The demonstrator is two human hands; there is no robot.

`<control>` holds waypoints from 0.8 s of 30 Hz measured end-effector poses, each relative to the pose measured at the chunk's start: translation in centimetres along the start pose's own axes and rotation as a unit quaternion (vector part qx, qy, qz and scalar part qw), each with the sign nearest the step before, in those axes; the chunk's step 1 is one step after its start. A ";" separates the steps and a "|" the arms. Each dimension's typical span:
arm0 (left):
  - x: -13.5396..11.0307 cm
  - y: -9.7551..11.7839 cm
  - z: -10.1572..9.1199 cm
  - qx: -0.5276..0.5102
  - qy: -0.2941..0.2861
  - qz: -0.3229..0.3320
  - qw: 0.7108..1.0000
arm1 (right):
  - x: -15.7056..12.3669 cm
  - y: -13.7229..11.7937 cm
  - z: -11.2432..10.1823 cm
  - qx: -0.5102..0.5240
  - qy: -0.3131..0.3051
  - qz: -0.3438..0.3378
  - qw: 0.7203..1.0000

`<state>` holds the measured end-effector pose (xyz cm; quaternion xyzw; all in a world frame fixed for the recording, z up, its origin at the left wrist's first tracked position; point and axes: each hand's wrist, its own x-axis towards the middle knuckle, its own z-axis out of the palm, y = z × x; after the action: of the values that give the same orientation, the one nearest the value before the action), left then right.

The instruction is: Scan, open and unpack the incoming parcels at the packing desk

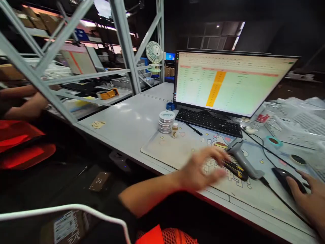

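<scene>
My left hand (200,169) is stretched out over the front part of the printed desk mat (165,152), somewhat blurred. Its thumb and fingers are apart, and I see nothing held between them. Just past the fingertips lie a grey barcode scanner (242,159) and a black-and-yellow box cutter (236,170); whether the fingers touch either is unclear. At the right edge my right hand (308,195) rests on a black computer mouse (286,179), thumb along its side.
Behind the mat stand a keyboard (208,122) and monitor (228,83). Stacked round tins (166,122), a small bottle (174,130) and a pen (194,129) sit left. Plastic bags (297,118) crowd the right. Beyond the metal frame (124,44), another person's arms (27,101) show.
</scene>
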<state>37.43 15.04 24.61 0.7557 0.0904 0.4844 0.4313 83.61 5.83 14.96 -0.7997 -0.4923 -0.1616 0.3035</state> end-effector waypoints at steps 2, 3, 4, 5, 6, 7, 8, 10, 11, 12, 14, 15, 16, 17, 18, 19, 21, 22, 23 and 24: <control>-0.8 -2.2 -5.0 0.145 0.097 -0.027 0.984 | 1.5 -2.3 -1.5 0.002 0.021 0.008 1.000; -0.9 -3.6 -7.8 0.236 0.139 -0.057 0.960 | 2.6 -4.5 -2.0 0.011 0.032 0.003 0.999; -0.9 -5.0 -10.6 0.311 0.169 -0.077 0.932 | 3.9 -7.4 -2.2 0.036 0.038 -0.015 0.999; -0.6 -6.5 -13.2 0.368 0.212 -0.088 0.901 | 5.2 -10.9 -2.1 0.085 0.023 -0.050 0.995; -0.3 -7.8 -15.5 0.404 0.254 -0.098 0.873 | 6.3 -14.9 -1.8 0.144 -0.004 -0.087 0.986; 0.1 -9.0 -17.5 0.425 0.283 -0.106 0.853 | 7.2 -19.2 -1.2 0.209 -0.031 -0.128 0.969; 0.5 -10.0 -19.2 0.435 0.293 -0.115 0.844 | 7.8 -23.7 -0.3 0.258 -0.060 -0.176 0.948; 1.0 -11.7 -21.6 0.433 0.229 -0.149 0.859 | 8.2 -32.5 1.9 0.311 -0.129 -0.265 0.904; 1.0 -12.4 -22.5 0.423 0.181 -0.166 0.872 | 8.2 -36.4 3.2 0.316 -0.163 -0.298 0.886; 1.0 -13.0 -23.1 0.410 0.136 -0.180 0.884 | 8.1 -39.9 4.5 0.317 -0.186 -0.312 0.876; 0.8 -14.1 -23.7 0.384 0.086 -0.199 0.898 | 8.2 -45.4 7.0 0.311 -0.216 -0.307 0.873; 0.7 -14.4 -23.8 0.374 0.080 -0.204 0.901 | 8.3 -47.3 8.0 0.301 -0.229 -0.296 0.877; 0.6 -14.6 -23.8 0.367 0.083 -0.209 0.902 | 8.3 -48.7 8.8 0.291 -0.239 -0.282 0.882; 0.4 -14.6 -23.5 0.360 0.087 -0.216 0.903 | 8.2 -49.6 9.4 0.282 -0.248 -0.271 0.886; 0.2 -14.4 -23.1 0.353 0.094 -0.221 0.904 | 7.8 -50.0 9.8 0.277 -0.256 -0.265 0.888; 0.0 -14.1 -22.6 0.346 0.100 -0.225 0.905 | 7.3 -50.0 10.1 0.275 -0.258 -0.260 0.889; -0.2 -13.5 -21.6 0.329 0.109 -0.225 0.911 | 5.9 -49.0 10.9 0.279 -0.257 -0.267 0.886; -0.1 -13.4 -21.4 0.322 0.116 -0.222 0.913 | 5.4 -48.2 11.5 0.279 -0.229 -0.255 0.897; 0.0 -13.5 -21.3 0.318 0.123 -0.218 0.914 | 5.0 -47.3 12.3 0.282 -0.204 -0.260 0.901; 0.1 -13.7 -21.6 0.318 0.133 -0.213 0.914 | 4.8 -46.5 13.2 0.287 -0.180 -0.274 0.900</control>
<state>23.84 35.69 17.99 0.7442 0.4550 0.4230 0.2454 44.15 33.04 22.76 -0.5267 -0.7635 0.0563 0.3694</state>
